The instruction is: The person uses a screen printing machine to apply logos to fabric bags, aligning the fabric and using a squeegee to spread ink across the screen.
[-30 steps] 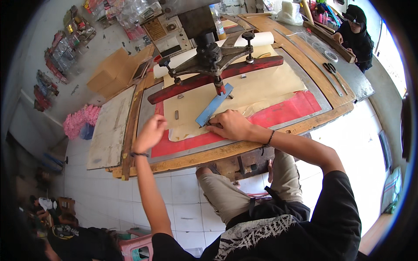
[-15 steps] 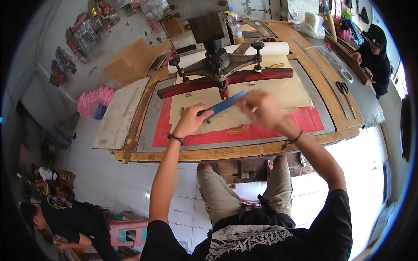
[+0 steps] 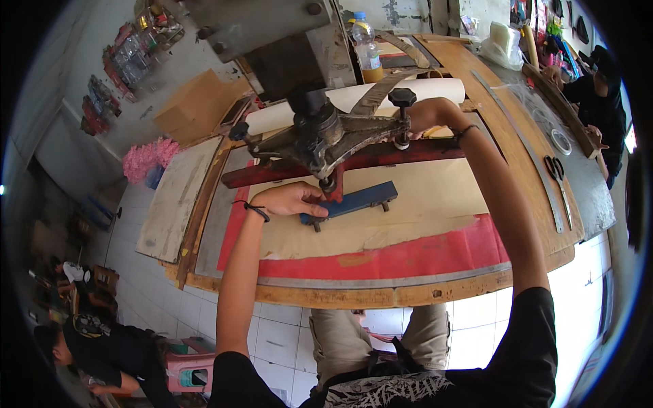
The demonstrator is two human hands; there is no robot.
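Note:
A flat blue bar lies aslant over the tan sheet, with two small dark pieces showing along its near edge. My left hand holds the bar's left end, thumb on top. Just beyond the bar stands a cast-metal press head with spreading arms, screw knobs and a long dark red crossbar. My right hand reaches past the crossbar beside the right-hand screw knob. Its fingers are partly hidden there, so its grip cannot be made out.
Red sheet shows along the tan sheet's near side. A white roll and a bottle stand behind the press. At right lie a long metal ruler, scissors and a tape roll. Another person works beyond them.
The blue bar has gone from between both hands down over the tan sheet. My right hand has left it and moved up to the press's right arm. The camera's view has shifted.

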